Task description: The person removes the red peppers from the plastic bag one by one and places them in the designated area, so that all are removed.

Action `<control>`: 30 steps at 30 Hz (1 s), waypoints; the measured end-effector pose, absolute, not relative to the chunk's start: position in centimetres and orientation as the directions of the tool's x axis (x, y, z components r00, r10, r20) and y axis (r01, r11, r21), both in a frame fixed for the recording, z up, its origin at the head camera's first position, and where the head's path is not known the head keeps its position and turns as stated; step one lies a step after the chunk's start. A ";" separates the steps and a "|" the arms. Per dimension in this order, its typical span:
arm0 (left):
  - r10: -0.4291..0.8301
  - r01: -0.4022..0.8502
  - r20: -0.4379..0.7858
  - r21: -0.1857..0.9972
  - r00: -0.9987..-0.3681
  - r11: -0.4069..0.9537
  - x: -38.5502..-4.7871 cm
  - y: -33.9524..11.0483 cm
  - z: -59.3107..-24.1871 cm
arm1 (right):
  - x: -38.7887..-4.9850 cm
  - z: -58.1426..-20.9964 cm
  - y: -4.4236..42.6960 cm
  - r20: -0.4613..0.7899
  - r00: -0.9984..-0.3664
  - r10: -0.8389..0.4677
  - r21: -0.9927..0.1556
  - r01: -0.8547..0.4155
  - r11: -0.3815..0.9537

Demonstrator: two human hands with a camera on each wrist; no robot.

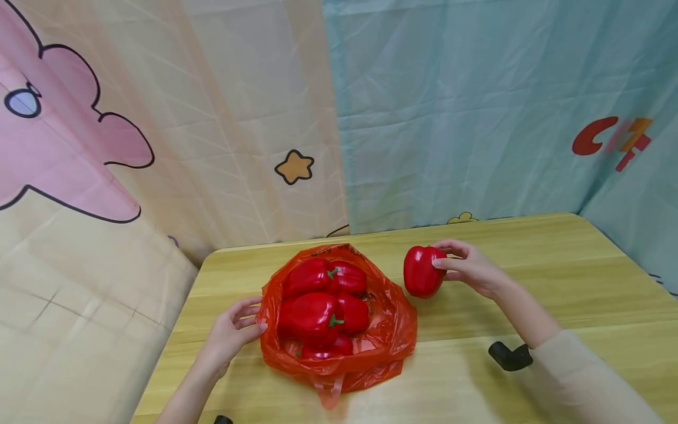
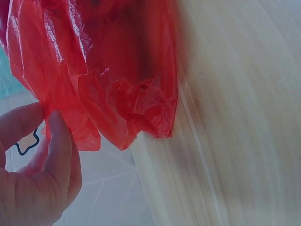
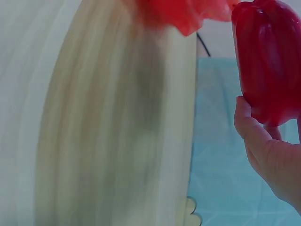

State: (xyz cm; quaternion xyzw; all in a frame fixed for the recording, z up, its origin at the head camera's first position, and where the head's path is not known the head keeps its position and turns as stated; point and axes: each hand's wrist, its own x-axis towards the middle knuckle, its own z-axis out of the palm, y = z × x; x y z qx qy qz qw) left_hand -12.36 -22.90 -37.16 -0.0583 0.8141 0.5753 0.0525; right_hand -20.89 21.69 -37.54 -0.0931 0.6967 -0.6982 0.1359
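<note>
A red plastic bag [image 1: 399, 330] lies on the table with its mouth spread wide. Several red bell peppers [image 1: 312, 315] with green stems are inside it. At the bag's left rim, my left hand [image 1: 230, 333] pinches the thin plastic between thumb and fingers, as the left wrist view also shows at the fingers [image 2: 59, 141]. To the right of the bag, my right hand [image 1: 468, 268] grips one more red bell pepper [image 1: 422, 272] by its right side, above the table. The right wrist view shows this pepper [image 3: 268, 61] large, with the hand [image 3: 273, 155] beneath it there.
The wooden table [image 1: 529, 271] has a light grain. A black bent piece [image 1: 510, 356] lies near the right forearm, and another dark object [image 1: 223, 420] shows at the bottom edge. A printed curtain [image 1: 402, 118] hangs behind the table.
</note>
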 end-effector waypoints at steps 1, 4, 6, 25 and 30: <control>-0.036 -0.159 -0.156 0.931 -0.987 0.329 -12.3 -22.9 -37.1 | -20.9 -37.8 22.0 -0.066 -0.948 -0.312 -0.998 0.064 0.017; -0.036 -0.155 -0.152 0.931 -0.988 0.329 -12.3 -22.9 -37.1 | -21.0 -38.6 23.0 -0.092 -0.953 -0.287 -0.996 0.087 0.032; -0.031 -0.147 -0.145 0.934 -0.989 0.325 -12.4 -22.9 -37.1 | -21.2 -39.1 23.5 -0.105 -0.958 -0.267 -0.994 0.099 0.038; -0.030 -0.157 -0.156 0.936 -0.987 0.315 -12.6 -22.9 -37.2 | -21.9 -41.7 24.7 -0.159 -0.968 -0.195 -0.987 0.156 0.032; -0.029 -0.157 -0.156 0.937 -0.987 0.311 -12.5 -22.9 -37.2 | -22.4 -42.1 24.4 -0.162 -0.967 -0.197 -0.987 0.157 0.040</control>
